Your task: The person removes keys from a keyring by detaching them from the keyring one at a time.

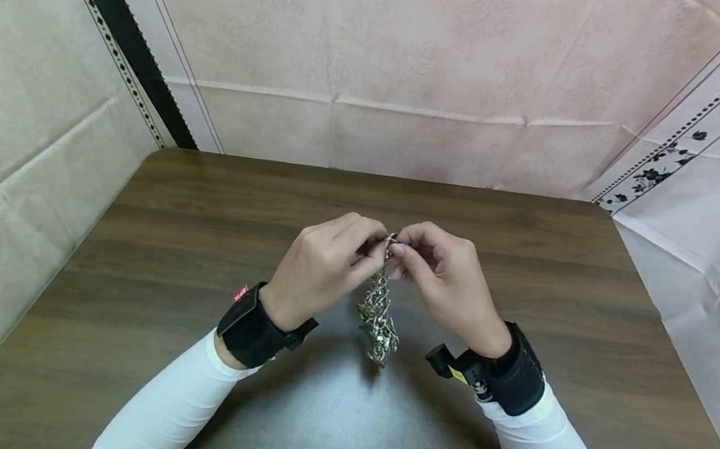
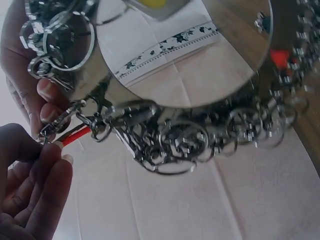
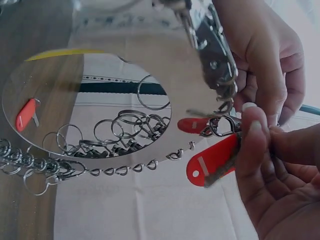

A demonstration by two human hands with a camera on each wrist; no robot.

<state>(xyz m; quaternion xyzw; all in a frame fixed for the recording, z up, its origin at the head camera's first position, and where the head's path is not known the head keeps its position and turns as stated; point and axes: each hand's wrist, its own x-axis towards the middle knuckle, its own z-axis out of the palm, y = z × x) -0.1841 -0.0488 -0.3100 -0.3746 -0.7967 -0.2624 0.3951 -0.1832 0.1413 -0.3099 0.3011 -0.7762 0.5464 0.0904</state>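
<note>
In the head view a silver bunch of metal chain clips and split rings (image 1: 379,319) hangs between the hands. The left hand (image 1: 332,255) holds its upper end with thumb and fingers. From the other side the right hand (image 1: 451,273) pinches at the same top end. The wrist views show a wide flat ring plate (image 3: 187,75) with clips and split rings (image 2: 182,140) around it. By the right hand in the right wrist view is a red key tag (image 3: 214,159) beside a key, partly hidden by fingers. Another red-tagged key (image 3: 26,115) shows through the plate's hole.
A brown wooden table (image 1: 126,287) lies under both hands. Pale cloth (image 1: 417,75) stands behind it, with more cloth on both sides. Black straps with cameras sit on both wrists (image 1: 257,331).
</note>
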